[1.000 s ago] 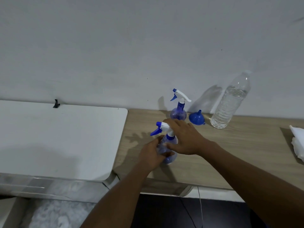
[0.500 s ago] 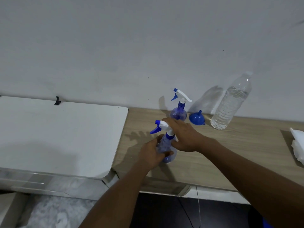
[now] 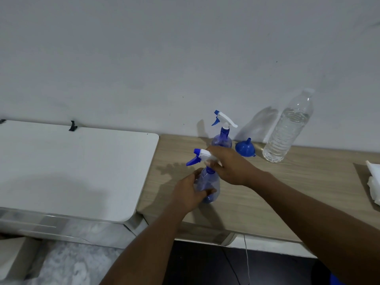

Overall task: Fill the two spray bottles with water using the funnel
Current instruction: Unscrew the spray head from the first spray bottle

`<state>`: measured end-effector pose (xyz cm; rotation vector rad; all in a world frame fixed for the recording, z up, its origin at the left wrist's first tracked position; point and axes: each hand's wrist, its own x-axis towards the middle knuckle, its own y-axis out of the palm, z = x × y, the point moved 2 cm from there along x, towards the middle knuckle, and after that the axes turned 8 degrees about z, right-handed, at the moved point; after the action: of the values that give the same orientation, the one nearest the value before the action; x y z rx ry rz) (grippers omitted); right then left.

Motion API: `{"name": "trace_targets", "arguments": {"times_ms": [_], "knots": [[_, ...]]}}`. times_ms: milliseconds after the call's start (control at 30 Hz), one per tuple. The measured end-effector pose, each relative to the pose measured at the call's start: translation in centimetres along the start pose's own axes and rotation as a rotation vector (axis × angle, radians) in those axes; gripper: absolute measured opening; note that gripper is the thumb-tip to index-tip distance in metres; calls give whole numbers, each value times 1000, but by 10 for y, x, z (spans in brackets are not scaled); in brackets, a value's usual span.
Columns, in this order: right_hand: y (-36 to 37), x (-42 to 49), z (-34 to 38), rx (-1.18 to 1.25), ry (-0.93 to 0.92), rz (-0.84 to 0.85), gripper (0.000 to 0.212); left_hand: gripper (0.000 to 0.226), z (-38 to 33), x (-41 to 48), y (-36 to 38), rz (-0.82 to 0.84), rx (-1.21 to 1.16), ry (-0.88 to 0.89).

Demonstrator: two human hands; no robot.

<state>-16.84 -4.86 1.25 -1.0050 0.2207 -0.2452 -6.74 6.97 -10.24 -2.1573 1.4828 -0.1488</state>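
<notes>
A small blue spray bottle (image 3: 207, 185) stands on the wooden table (image 3: 267, 192) near its front left. My left hand (image 3: 188, 191) is wrapped around its body. My right hand (image 3: 230, 166) grips its white and blue spray head (image 3: 200, 156) at the neck. A second blue spray bottle (image 3: 222, 138) with its spray head on stands by the wall. Beside it, a blue funnel (image 3: 245, 148) rests mouth down. Right of the funnel stands a clear water bottle (image 3: 287, 128), mostly full, with its cap on.
A white board or tabletop (image 3: 72, 167) lies to the left, level with the wooden table. White tissue or cloth (image 3: 373, 182) lies at the table's right edge. The wall runs directly behind the objects. A thin cable (image 3: 246, 260) hangs below the table front.
The spray head in my right hand has risen a little and tilted relative to the bottle body. Both hands have kept their grip in about the same place.
</notes>
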Motion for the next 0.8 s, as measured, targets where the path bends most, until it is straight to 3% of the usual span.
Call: {"name": "trace_targets", "arguments": {"times_ms": [200, 300, 433, 533, 700, 800], "knots": [[-104, -7, 14, 96, 17, -271, 4, 61, -2, -1, 0, -18, -13, 47], [-154, -16, 4, 135, 77, -381, 9, 59, -5, -1, 1, -32, -16, 58], [-146, -26, -40, 49, 164, -519, 12, 59, -5, 2, 3, -49, -6, 55], [-74, -39, -70, -126, 144, -445, 27, 62, -4, 4, 2, -46, 21, 63], [65, -90, -114, -278, 131, -146, 48, 63, -11, 1, -1, -38, 56, 73], [113, -110, -129, -246, 170, 6, 54, 63, -13, 1, -1, -19, 43, 64]]}}
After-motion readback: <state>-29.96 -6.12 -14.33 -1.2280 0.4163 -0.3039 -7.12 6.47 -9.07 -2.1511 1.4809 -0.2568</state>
